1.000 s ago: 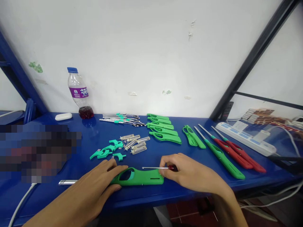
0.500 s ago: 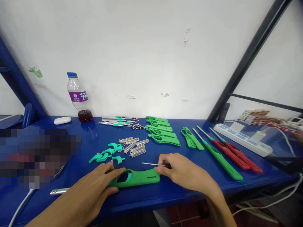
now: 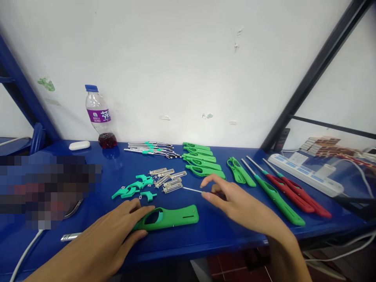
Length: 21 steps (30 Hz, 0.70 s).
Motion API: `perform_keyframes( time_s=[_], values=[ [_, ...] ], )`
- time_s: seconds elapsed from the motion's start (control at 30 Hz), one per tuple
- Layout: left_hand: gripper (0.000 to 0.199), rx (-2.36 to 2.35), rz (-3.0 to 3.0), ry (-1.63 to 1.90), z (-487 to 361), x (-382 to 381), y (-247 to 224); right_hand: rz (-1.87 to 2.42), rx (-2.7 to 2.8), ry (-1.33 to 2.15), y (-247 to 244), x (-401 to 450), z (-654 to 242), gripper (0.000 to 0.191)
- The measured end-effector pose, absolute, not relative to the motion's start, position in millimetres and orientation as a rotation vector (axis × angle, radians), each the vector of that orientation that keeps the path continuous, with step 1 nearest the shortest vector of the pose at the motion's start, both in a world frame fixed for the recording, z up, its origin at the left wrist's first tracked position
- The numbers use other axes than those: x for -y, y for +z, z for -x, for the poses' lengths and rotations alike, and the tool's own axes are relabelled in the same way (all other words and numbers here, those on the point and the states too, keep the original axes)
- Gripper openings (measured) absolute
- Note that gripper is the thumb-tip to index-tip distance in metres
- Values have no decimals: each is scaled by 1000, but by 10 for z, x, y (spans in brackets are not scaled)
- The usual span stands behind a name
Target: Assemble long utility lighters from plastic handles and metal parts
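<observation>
Near the table's front edge a green lighter (image 3: 179,216) with a metal tube lies flat, its handle end to the right. My left hand (image 3: 117,227) grips its left part between thumb and fingers, hiding where the tube joins. To the right and a little behind, my right hand (image 3: 232,199) holds a small screwdriver (image 3: 192,190), its thin shaft pointing left and its handle mostly inside the curled fingers. Teal triggers (image 3: 132,189) and clear fluid tubes (image 3: 172,186) lie in loose groups behind the lighter.
Green shell halves (image 3: 204,172), metal rods with wires (image 3: 143,150) and a bottle (image 3: 101,125) stand or lie along the back. On the right are a green lighter (image 3: 279,203), red lighters (image 3: 290,192) and a white power strip (image 3: 308,174). A cable (image 3: 28,250) runs at left.
My right hand has moved off the lighter's right end, back and to the right, with the screwdriver still in it. My left hand keeps its grip. The view has shifted slightly.
</observation>
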<state>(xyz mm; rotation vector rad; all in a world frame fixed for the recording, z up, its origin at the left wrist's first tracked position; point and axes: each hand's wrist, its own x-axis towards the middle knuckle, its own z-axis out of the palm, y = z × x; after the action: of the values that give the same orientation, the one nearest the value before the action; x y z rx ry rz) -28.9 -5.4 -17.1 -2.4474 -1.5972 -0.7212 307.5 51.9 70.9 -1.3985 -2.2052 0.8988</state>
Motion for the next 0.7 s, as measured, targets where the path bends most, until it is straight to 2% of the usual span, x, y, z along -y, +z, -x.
perform_keyframes(
  time_s=[0.1, 0.17, 0.3, 0.43, 0.63, 0.7],
  values=[
    [51, 1506, 2377, -613, 225, 97, -139, 1316, 2104, 903, 770, -509, -3150, 15],
    [54, 1447, 2334, -656, 104, 109, -56, 1257, 2027, 903, 833, -496, -3190, 16],
    [38, 1318, 2460, -741, -259, 74, 151, 1212, 1858, 847, 937, -450, -3242, 26],
    [32, 1265, 2529, -748, -528, 14, 153, 1218, 1793, 702, 946, -408, -3194, 32],
    [33, 1285, 2644, -709, -581, -54, 2, 1103, 1889, 688, 876, -411, -2961, 14],
    [32, 1284, 2642, -720, -571, -67, -12, 1067, 1928, 708, 843, -431, -2911, 13]
  ],
)
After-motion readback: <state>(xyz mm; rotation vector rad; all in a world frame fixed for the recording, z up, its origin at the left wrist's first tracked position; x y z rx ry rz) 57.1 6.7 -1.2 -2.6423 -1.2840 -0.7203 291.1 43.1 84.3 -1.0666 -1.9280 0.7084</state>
